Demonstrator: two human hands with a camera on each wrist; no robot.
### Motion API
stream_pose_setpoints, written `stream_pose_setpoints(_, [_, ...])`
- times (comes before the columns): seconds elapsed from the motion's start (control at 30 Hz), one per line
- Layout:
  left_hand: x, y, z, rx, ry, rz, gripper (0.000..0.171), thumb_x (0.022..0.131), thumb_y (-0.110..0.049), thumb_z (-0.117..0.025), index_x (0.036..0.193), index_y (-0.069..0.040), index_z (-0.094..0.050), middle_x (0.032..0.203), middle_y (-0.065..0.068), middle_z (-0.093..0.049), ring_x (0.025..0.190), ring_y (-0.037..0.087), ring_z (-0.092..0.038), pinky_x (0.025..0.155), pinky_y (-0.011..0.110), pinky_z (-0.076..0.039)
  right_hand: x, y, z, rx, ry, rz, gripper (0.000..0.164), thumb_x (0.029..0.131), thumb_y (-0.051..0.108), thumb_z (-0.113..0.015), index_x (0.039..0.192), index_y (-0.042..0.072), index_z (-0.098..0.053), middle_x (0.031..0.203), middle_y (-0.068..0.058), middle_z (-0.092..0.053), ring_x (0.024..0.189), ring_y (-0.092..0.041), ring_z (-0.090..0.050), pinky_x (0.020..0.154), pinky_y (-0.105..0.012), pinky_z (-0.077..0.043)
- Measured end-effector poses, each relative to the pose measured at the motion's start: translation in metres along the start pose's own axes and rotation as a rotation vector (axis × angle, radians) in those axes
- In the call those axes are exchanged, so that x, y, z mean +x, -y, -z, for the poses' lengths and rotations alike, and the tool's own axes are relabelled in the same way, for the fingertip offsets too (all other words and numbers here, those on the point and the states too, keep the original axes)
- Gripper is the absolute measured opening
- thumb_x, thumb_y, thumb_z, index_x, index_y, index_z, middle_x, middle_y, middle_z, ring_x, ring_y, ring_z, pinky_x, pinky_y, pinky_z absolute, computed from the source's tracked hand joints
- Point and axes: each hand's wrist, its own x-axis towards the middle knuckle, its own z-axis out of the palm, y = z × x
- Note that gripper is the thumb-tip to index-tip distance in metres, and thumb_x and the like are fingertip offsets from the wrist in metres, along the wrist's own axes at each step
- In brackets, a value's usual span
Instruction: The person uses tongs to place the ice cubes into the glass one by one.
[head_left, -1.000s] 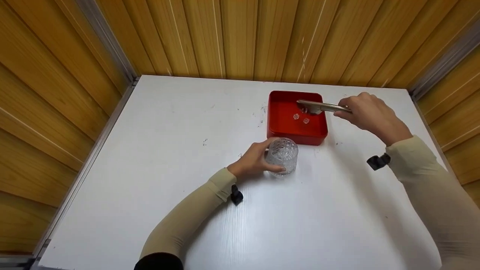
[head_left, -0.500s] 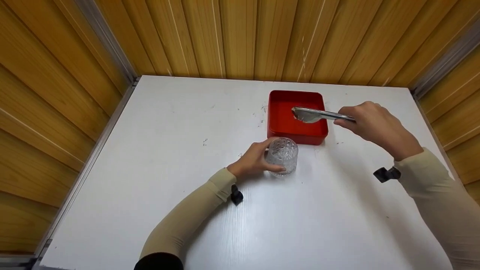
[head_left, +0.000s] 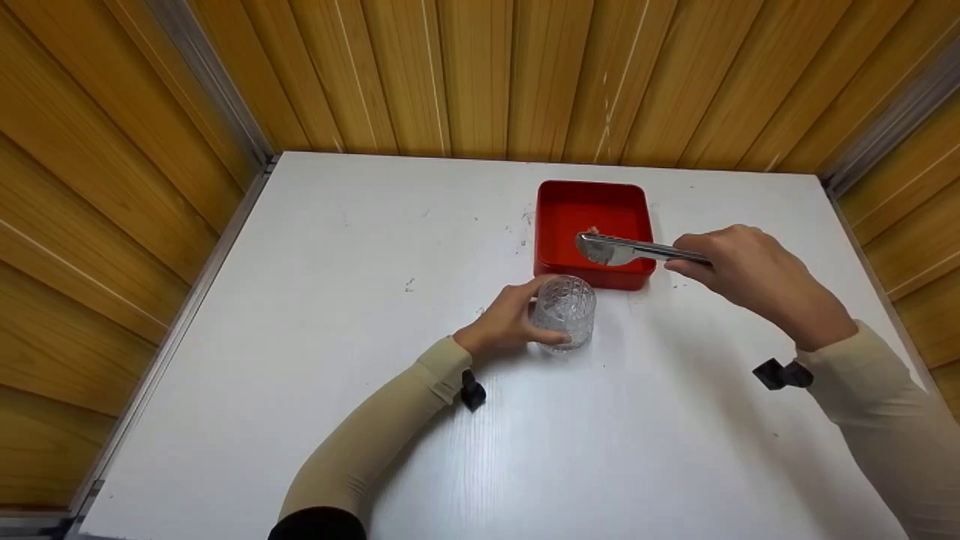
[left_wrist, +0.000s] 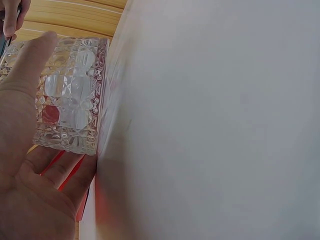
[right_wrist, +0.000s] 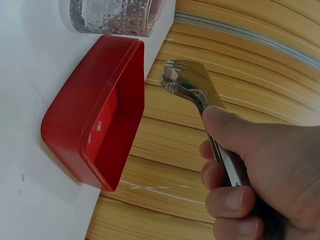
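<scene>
My left hand (head_left: 504,324) grips a clear cut-glass tumbler (head_left: 568,315) from its left side, thumb in front and fingers behind, as the left wrist view shows too. The tumbler stands upright on the table, just in front of a square red box (head_left: 592,279). Metal tongs (head_left: 637,249) are held in my right hand (head_left: 761,274), their tips over the box's front part. In the right wrist view the tong tips are close together, with something small and clear (right_wrist: 172,75) between them. Small clear cubes (right_wrist: 99,126) lie inside the box.
The white table (head_left: 360,247) carries the box near its back right. Wood-patterned panels (head_left: 480,82) rise behind and at both sides, with metal posts in the corners. Small dark marks dot the tabletop.
The tongs have risen from the cubes in the box and come toward the front, nearer the tumbler. My left hand and the tumbler have stayed in place.
</scene>
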Motion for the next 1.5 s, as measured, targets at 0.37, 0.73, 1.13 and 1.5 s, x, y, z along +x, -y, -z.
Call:
stream_pose_setpoints(0.37, [-0.001, -0.002, 0.0, -0.029, 0.005, 0.048, 0.087, 0.075, -0.028, -0.095, 0.149, -0.017, -0.05, 0.133, -0.001, -0.066, 0.116, 0.01, -0.062, 0.102, 0.023, -0.05, -0.015, 0.014, -0.008, 0.005, -0.028, 0.07, 0.02, 0.09, 0.018, -0.081, 0.108, 0.01, -0.077, 0.085, 0.001, -0.074, 0.064, -0.012, -0.055, 0.054, -0.025, -0.047])
stream_pose_setpoints(0.73, [-0.001, -0.001, -0.001, -0.026, 0.004, 0.033, 0.086, 0.074, -0.025, -0.095, 0.147, -0.015, -0.05, 0.128, 0.001, -0.068, 0.114, 0.01, -0.062, 0.1, 0.022, -0.051, -0.021, 0.02, -0.017, 0.014, -0.067, 0.17, 0.018, 0.086, 0.014, -0.084, 0.102, 0.01, -0.075, 0.081, 0.003, -0.073, 0.063, -0.009, -0.055, 0.053, -0.023, -0.049])
stream_pose_setpoints(1.13, [-0.002, 0.0, -0.001, -0.043, 0.004, 0.01, 0.083, 0.076, -0.028, -0.094, 0.146, -0.018, -0.051, 0.128, -0.002, -0.069, 0.115, 0.009, -0.063, 0.103, 0.024, -0.049, -0.019, 0.022, -0.021, 0.018, -0.097, 0.22, 0.019, 0.086, 0.015, -0.084, 0.102, 0.011, -0.076, 0.084, 0.002, -0.074, 0.065, -0.008, -0.058, 0.055, -0.025, -0.052])
stream_pose_setpoints(1.5, [-0.002, -0.001, 0.0, 0.021, 0.008, 0.026, 0.087, 0.076, -0.033, -0.093, 0.149, -0.019, -0.048, 0.128, -0.003, -0.068, 0.112, 0.008, -0.062, 0.102, 0.024, -0.049, -0.017, 0.025, -0.025, -0.005, -0.028, 0.136, 0.032, 0.088, 0.023, -0.084, 0.116, 0.01, -0.075, 0.092, -0.003, -0.077, 0.07, -0.015, -0.063, 0.062, -0.035, -0.054])
